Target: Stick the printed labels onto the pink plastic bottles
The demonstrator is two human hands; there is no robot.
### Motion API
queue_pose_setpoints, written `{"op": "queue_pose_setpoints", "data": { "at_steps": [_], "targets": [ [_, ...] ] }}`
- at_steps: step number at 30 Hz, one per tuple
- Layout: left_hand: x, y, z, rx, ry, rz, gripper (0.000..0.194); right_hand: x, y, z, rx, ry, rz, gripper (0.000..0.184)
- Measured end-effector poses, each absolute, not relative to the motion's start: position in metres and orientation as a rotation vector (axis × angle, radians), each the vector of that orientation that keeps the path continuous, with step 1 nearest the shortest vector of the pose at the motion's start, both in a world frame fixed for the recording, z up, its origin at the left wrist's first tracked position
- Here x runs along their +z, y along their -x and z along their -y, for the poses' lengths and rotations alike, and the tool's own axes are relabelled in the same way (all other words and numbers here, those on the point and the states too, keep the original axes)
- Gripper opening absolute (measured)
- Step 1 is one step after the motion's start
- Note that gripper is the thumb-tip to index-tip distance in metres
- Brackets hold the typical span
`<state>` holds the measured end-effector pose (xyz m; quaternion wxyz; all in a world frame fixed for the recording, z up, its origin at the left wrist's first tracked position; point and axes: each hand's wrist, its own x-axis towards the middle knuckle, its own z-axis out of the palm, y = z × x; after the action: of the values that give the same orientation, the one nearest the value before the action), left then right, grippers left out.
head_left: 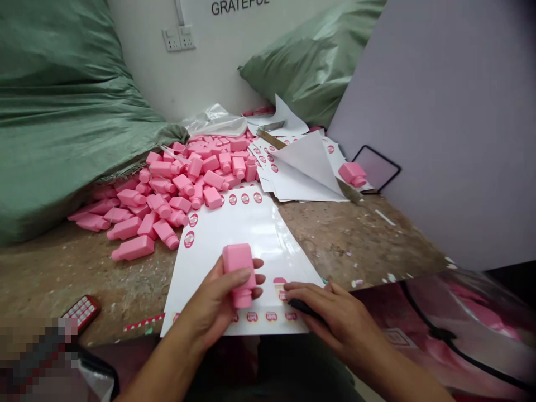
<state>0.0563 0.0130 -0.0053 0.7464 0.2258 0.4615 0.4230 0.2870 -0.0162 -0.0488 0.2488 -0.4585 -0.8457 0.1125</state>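
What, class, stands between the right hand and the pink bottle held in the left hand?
Nothing visible stands in the way. The pink plastic bottle, gripped by the left hand, and the right hand are apart, with only the white label sheet lying beneath the gap.

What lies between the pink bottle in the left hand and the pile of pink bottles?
A white sheet of round pink labels, seen in the head view.

white wall (pixel 138 72), power socket (pixel 178 38), green woven sacks (pixel 62 95), lilac board (pixel 435 123), stained worktop (pixel 355 240)
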Motion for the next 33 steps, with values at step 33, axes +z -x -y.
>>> {"op": "queue_pose_setpoints", "data": {
  "at_steps": [33],
  "targets": [
    [-0.029, -0.106, -0.045, 0.998, -0.178, -0.816, 0.033, -0.042, -0.275, -0.006, 0.242, 1.571, 2.176, 0.022]
  ]
}}
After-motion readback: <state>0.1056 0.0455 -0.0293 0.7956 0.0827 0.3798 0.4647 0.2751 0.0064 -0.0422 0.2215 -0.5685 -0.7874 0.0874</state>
